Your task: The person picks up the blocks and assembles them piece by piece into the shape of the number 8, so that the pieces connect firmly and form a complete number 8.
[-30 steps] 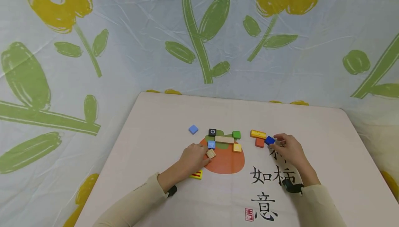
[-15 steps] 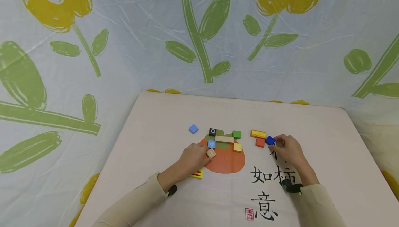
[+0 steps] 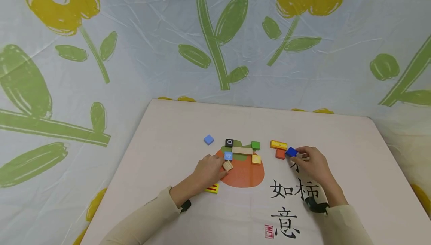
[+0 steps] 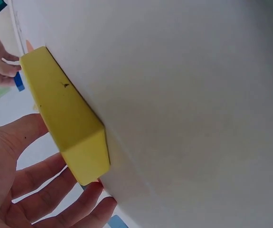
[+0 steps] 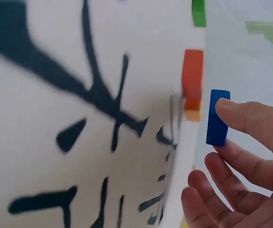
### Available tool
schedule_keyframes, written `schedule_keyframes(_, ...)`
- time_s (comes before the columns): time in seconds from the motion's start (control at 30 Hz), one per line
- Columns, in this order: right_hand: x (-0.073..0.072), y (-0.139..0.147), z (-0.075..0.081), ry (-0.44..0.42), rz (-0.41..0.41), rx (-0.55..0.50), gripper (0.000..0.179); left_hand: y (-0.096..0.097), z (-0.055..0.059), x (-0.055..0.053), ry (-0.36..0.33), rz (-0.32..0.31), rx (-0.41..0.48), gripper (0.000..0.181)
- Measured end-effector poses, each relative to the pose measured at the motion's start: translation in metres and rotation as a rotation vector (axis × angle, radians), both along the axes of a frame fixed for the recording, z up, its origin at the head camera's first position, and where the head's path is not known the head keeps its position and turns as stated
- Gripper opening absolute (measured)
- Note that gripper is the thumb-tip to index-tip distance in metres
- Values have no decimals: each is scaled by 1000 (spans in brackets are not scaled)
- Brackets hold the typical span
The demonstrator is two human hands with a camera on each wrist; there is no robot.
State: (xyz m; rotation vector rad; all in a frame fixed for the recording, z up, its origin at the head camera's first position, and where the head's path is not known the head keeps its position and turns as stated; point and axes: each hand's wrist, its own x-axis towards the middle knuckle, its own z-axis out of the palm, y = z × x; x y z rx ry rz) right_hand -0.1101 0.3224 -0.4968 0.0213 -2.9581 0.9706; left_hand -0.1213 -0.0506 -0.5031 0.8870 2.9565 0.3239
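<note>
My right hand (image 3: 314, 162) pinches a small blue block (image 3: 292, 152) between thumb and index finger. In the right wrist view that blue block (image 5: 218, 117) stands upright, with the thumb on its face and the other fingers loosely bent below. My left hand (image 3: 208, 170) is low over the table, thumb and index finger close around the left side of a plain wooden block (image 3: 228, 166). A light blue block (image 3: 228, 156) lies by its fingertips. In the left wrist view a yellow block (image 4: 67, 109) hides the left hand's thumb and index tips, so its grip is unclear.
Beside the right hand lie a red block (image 3: 280, 154) and a yellow-orange block (image 3: 278, 144). A long wooden bar (image 3: 242, 150) sits among black (image 3: 229, 142), green (image 3: 255, 145) and yellow (image 3: 256, 159) blocks. Another blue block (image 3: 208, 139) lies farther left.
The right thumb and index finger have closed on the blue block, which has barely shifted. The left hand and the other blocks stay where they were.
</note>
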Motion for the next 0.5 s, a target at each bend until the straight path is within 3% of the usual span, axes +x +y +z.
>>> schedule_keyframes(0.27,9,-19,5,69,51,-24,40,0,-2,0,-1,1,17,37)
schedule_keyframes(0.5,16,-44,3,62,99,-44,36,0,0,0,-24,8,15,37)
